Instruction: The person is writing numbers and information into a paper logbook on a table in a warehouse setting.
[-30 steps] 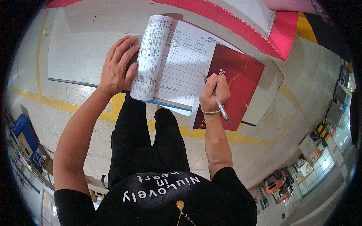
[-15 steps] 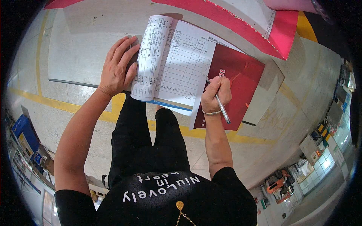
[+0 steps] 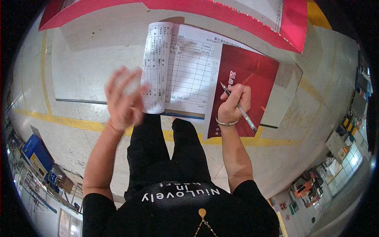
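Writing step, prob.: R hand (image 3: 235, 103) has fingers clenched round pen (image 3: 247, 118), tip over red sheet (image 3: 254, 77); form pad (image 3: 191, 77) on counter (image 3: 89, 63). L hand (image 3: 124, 98) blurred nr pad, grip unclear. Next entry needs tip onto pad.

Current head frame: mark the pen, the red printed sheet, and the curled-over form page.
Pen (image 3: 246, 117): head view, on the lower half of the barrel.
Red printed sheet (image 3: 258, 85): head view, on its red face, right of centre.
Curled-over form page (image 3: 156, 67): head view, mid-length on the curl.
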Demonstrator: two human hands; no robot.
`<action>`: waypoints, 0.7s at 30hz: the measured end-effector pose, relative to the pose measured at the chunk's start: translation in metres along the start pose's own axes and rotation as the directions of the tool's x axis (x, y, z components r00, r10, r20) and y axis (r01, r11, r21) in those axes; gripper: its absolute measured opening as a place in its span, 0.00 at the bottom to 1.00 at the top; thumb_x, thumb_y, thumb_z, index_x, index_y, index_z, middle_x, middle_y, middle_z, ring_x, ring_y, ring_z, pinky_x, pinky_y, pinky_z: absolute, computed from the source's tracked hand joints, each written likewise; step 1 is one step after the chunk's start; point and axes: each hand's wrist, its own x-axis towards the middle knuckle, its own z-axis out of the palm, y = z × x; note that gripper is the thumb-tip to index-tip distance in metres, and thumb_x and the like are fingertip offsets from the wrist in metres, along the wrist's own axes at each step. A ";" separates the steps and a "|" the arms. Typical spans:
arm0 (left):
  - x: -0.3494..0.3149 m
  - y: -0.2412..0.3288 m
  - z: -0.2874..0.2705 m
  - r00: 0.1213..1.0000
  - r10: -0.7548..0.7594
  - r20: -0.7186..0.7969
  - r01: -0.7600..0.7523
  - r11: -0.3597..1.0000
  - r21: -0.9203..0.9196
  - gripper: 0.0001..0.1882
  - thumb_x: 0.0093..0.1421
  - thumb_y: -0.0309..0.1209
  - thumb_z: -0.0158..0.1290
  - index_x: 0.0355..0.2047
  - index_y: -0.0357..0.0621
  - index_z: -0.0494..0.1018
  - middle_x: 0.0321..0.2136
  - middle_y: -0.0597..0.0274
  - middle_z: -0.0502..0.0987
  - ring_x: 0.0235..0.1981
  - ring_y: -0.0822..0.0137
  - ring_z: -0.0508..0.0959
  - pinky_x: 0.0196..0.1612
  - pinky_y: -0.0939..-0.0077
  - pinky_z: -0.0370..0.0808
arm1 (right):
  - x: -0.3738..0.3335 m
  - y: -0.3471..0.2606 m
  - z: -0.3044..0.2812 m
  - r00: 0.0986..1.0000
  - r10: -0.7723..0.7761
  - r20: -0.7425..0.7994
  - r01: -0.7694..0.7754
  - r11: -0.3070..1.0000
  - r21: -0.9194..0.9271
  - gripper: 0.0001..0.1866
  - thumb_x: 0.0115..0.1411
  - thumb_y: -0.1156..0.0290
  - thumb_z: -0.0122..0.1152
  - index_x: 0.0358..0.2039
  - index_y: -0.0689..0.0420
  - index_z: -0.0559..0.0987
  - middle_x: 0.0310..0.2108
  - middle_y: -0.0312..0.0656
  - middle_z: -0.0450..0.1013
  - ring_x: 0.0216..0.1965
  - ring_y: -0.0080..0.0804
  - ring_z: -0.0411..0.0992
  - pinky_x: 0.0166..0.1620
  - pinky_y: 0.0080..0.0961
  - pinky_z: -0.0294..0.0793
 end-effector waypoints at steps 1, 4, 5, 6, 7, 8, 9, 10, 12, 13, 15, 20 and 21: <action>0.003 0.025 -0.005 0.987 0.083 0.137 -0.057 0.981 -0.184 0.22 0.47 0.25 0.54 0.46 0.50 0.77 0.51 0.55 0.75 0.57 0.53 0.69 0.61 0.53 0.63 | 0.000 0.000 0.002 0.998 0.019 -0.060 -0.017 0.999 0.027 0.14 0.69 0.69 0.45 0.25 0.59 0.68 0.16 0.35 0.66 0.15 0.18 0.64 0.20 0.17 0.61; 0.011 0.093 0.027 0.906 0.221 0.362 -0.099 0.940 -0.325 0.29 0.50 0.33 0.58 0.54 0.41 0.71 0.62 0.54 0.63 0.61 0.55 0.64 0.63 0.59 0.62 | 0.003 -0.004 0.001 0.998 0.053 -0.016 -0.052 0.996 0.072 0.15 0.70 0.68 0.44 0.25 0.59 0.68 0.16 0.34 0.66 0.15 0.17 0.63 0.20 0.16 0.60; 0.009 0.105 0.041 0.865 0.187 0.465 -0.017 0.938 -0.345 0.38 0.49 0.35 0.61 0.61 0.43 0.63 0.65 0.55 0.57 0.64 0.53 0.60 0.65 0.58 0.60 | 0.005 -0.005 -0.002 0.997 0.076 0.035 -0.078 0.994 0.079 0.15 0.70 0.68 0.44 0.25 0.59 0.68 0.16 0.34 0.66 0.15 0.17 0.63 0.20 0.16 0.60; 0.009 0.113 0.050 0.860 0.132 0.493 0.034 0.949 -0.314 0.38 0.51 0.35 0.60 0.62 0.41 0.62 0.66 0.54 0.55 0.65 0.53 0.57 0.66 0.59 0.58 | 0.006 -0.006 -0.006 0.992 0.105 0.070 -0.112 0.989 0.093 0.14 0.69 0.69 0.46 0.25 0.59 0.69 0.16 0.34 0.66 0.15 0.17 0.64 0.20 0.17 0.61; 0.008 0.117 0.057 0.852 0.076 0.519 0.086 0.956 -0.281 0.39 0.52 0.36 0.59 0.63 0.39 0.60 0.67 0.52 0.53 0.66 0.53 0.55 0.66 0.60 0.57 | 0.005 -0.006 -0.006 0.992 0.104 0.067 -0.110 0.989 0.094 0.14 0.69 0.69 0.46 0.25 0.59 0.69 0.16 0.34 0.66 0.15 0.17 0.64 0.20 0.17 0.61; 0.006 0.118 0.061 0.850 0.077 0.521 0.086 0.955 -0.282 0.39 0.52 0.36 0.59 0.63 0.39 0.60 0.67 0.52 0.53 0.66 0.53 0.55 0.66 0.60 0.57 | 0.004 -0.009 -0.007 0.995 0.063 0.080 -0.066 0.997 0.037 0.14 0.69 0.69 0.46 0.25 0.60 0.69 0.16 0.34 0.66 0.15 0.17 0.64 0.20 0.18 0.62; 0.003 0.118 0.066 0.857 0.053 0.512 0.063 0.977 -0.205 0.38 0.54 0.37 0.59 0.63 0.38 0.60 0.67 0.52 0.53 0.66 0.53 0.54 0.67 0.60 0.56 | 0.003 -0.011 -0.007 0.995 0.023 0.097 -0.021 1.000 -0.019 0.14 0.68 0.70 0.47 0.25 0.60 0.69 0.16 0.34 0.66 0.15 0.18 0.64 0.20 0.18 0.63; 0.000 0.119 0.069 0.864 0.029 0.502 0.040 0.991 -0.126 0.37 0.55 0.38 0.58 0.63 0.37 0.60 0.67 0.51 0.52 0.67 0.53 0.54 0.67 0.60 0.55 | -0.001 -0.011 -0.005 0.995 0.013 0.101 -0.010 1.000 -0.028 0.13 0.67 0.71 0.49 0.24 0.60 0.70 0.15 0.37 0.65 0.15 0.23 0.65 0.20 0.22 0.64; 0.001 0.126 0.071 0.864 0.006 0.504 0.057 0.993 -0.108 0.37 0.55 0.38 0.57 0.63 0.38 0.60 0.67 0.51 0.53 0.67 0.53 0.54 0.67 0.60 0.54 | -0.001 -0.005 -0.007 0.986 -0.105 0.128 0.121 0.985 -0.122 0.13 0.67 0.71 0.47 0.24 0.60 0.69 0.15 0.36 0.66 0.15 0.21 0.65 0.20 0.20 0.63; 0.002 0.130 0.071 0.863 -0.017 0.504 0.071 0.994 -0.088 0.36 0.56 0.38 0.57 0.63 0.38 0.60 0.67 0.51 0.53 0.67 0.53 0.54 0.67 0.60 0.54 | 0.000 -0.002 -0.007 0.962 -0.219 0.165 0.251 0.945 -0.209 0.14 0.68 0.71 0.46 0.24 0.60 0.69 0.15 0.35 0.66 0.14 0.19 0.65 0.19 0.17 0.62; 0.006 0.137 0.074 0.876 -0.028 0.481 0.084 0.992 -0.095 0.32 0.57 0.35 0.52 0.61 0.35 0.62 0.65 0.49 0.55 0.65 0.53 0.56 0.67 0.61 0.55 | 0.000 0.006 -0.007 0.949 -0.264 0.170 0.299 0.926 -0.231 0.14 0.68 0.71 0.46 0.24 0.60 0.70 0.15 0.36 0.66 0.14 0.22 0.66 0.21 0.20 0.65; 0.006 0.136 0.072 0.901 -0.068 0.428 0.153 0.974 -0.168 0.28 0.58 0.32 0.47 0.58 0.32 0.65 0.63 0.48 0.59 0.64 0.54 0.60 0.65 0.62 0.57 | -0.001 0.005 -0.004 0.920 -0.334 0.204 0.380 0.885 -0.269 0.14 0.66 0.71 0.48 0.22 0.60 0.71 0.15 0.40 0.67 0.16 0.33 0.68 0.26 0.27 0.71; 0.004 0.138 0.071 0.899 -0.083 0.429 0.177 0.967 -0.184 0.27 0.58 0.31 0.48 0.57 0.32 0.65 0.63 0.49 0.59 0.64 0.54 0.60 0.64 0.63 0.58 | -0.004 0.003 -0.006 0.936 -0.276 0.217 0.332 0.896 -0.294 0.14 0.66 0.71 0.49 0.22 0.60 0.71 0.16 0.41 0.67 0.16 0.33 0.68 0.25 0.27 0.70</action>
